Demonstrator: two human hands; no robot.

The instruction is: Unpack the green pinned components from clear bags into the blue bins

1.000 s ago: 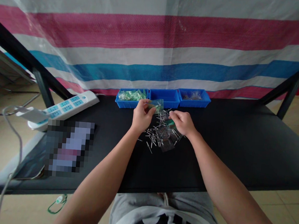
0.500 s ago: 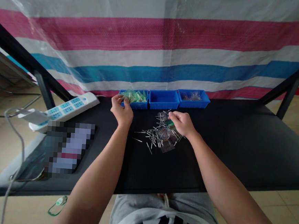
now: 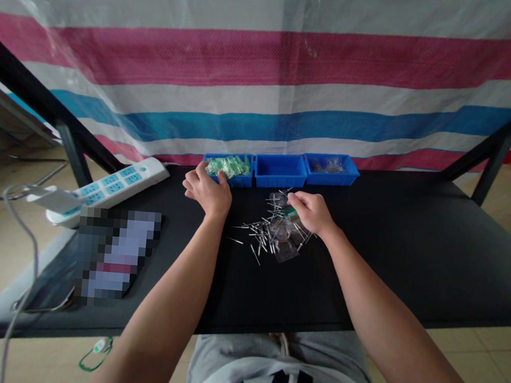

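Observation:
Three blue plastic bins stand in a row at the back of the table. The left bin (image 3: pixel 230 179) holds clear bags of green parts, the middle bin (image 3: pixel 280 171) shows only its blue floor, and the right bin (image 3: pixel 331 169) holds a clear bag. My left hand (image 3: pixel 207 192) rests with its fingers apart against the front of the left bin, holding nothing. My right hand (image 3: pixel 313 213) sits at the edge of a loose pile of metal pins (image 3: pixel 263 232), its fingertips over a small green piece (image 3: pixel 290 212). Clear plastic bags (image 3: pixel 287 247) lie among the pins.
A white power strip (image 3: pixel 114 187) with blue sockets lies at the table's back left, with a white cable (image 3: pixel 23 244) hanging off the left side. A pixelated flat object (image 3: pixel 115 257) lies on the black table (image 3: pixel 401 256). A striped tarp (image 3: pixel 263 97) hangs behind.
My left hand has moved left from above the pins to the left bin, and the clear packet it held is no longer in it. My right hand has barely moved.

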